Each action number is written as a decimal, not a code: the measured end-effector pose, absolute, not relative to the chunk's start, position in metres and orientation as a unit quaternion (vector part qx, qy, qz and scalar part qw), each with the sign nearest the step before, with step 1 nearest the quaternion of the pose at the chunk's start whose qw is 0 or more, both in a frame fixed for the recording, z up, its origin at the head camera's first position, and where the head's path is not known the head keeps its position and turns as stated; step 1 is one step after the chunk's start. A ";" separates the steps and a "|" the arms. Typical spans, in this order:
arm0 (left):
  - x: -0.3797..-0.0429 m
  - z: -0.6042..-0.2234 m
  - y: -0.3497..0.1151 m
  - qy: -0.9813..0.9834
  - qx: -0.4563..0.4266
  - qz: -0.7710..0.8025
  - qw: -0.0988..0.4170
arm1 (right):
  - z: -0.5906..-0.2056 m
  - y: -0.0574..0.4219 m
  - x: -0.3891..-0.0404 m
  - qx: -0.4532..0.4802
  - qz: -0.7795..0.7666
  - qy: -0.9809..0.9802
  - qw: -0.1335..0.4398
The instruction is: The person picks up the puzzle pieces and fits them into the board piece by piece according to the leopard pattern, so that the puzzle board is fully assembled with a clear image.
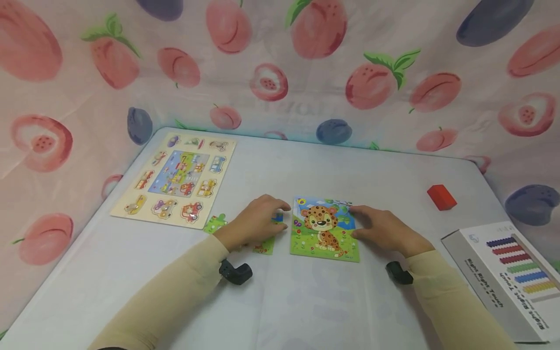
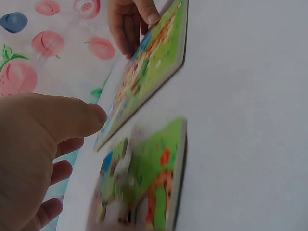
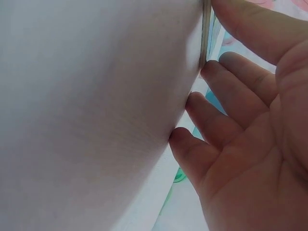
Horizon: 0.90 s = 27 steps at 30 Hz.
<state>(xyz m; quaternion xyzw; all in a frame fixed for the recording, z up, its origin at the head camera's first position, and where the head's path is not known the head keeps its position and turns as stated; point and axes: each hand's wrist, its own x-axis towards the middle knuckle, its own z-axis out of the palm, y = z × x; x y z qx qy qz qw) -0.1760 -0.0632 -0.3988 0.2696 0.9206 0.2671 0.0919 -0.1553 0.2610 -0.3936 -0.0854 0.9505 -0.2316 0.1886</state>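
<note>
A square jigsaw puzzle with a spotted leopard cub on green grass lies flat in the middle of the table. My right hand touches its right edge with thumb and fingertips; the right wrist view shows the board's thin edge beside them. Just left of the puzzle, my left hand hovers with fingers apart and nothing between them. Under and beside that hand lies a second green puzzle board, partly hidden, with loose pieces on it. A green jigsaw piece shows left of the wrist.
A wooden peg board with vehicle pieces lies at the back left. On the right are a red block and a white and grey box with coloured strips in its window. A fruit-print cloth hangs behind the table.
</note>
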 end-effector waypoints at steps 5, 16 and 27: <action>-0.175 -0.404 -0.080 0.925 0.266 0.257 0.084 | -0.393 0.261 -0.154 -0.086 -0.230 0.951 0.188; -0.176 -0.408 -0.096 0.934 0.248 0.244 0.084 | -0.393 0.261 -0.154 -0.086 -0.229 0.952 0.187; -0.178 -0.408 -0.099 0.935 0.242 0.242 0.089 | -0.394 0.261 -0.154 -0.090 -0.232 0.951 0.184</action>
